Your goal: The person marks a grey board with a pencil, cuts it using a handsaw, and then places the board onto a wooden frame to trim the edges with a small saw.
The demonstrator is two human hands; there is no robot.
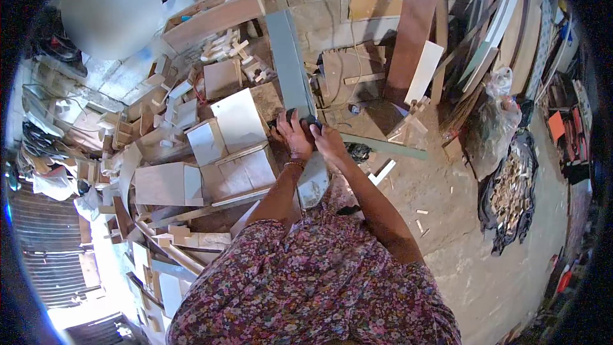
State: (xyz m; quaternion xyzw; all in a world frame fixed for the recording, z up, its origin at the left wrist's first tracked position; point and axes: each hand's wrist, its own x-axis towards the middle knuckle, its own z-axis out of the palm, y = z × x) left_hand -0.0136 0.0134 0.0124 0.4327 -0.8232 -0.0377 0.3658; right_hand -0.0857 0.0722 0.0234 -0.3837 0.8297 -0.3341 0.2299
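A long grey-green board [287,57] runs away from my body, and its near part passes below my hands. On it sits a small dark tool [309,119], mostly covered by my fingers, so its exact kind is hidden. My left hand [295,137] lies over the tool's left side with its fingers bent across the top. Against the right side, my right hand [331,145] is closed round the tool's rear end. Beside my right forearm, a thin greenish strip [383,145] sticks out to the right.
Pale wooden boxes [239,118] and offcuts crowd the left. A brown plank [412,32] leans on the back wall near several other boards. At right, wood scraps [513,185] lie on a black plastic sheet, beside a clear plastic bag [495,124]. Small sticks litter the concrete floor [460,268].
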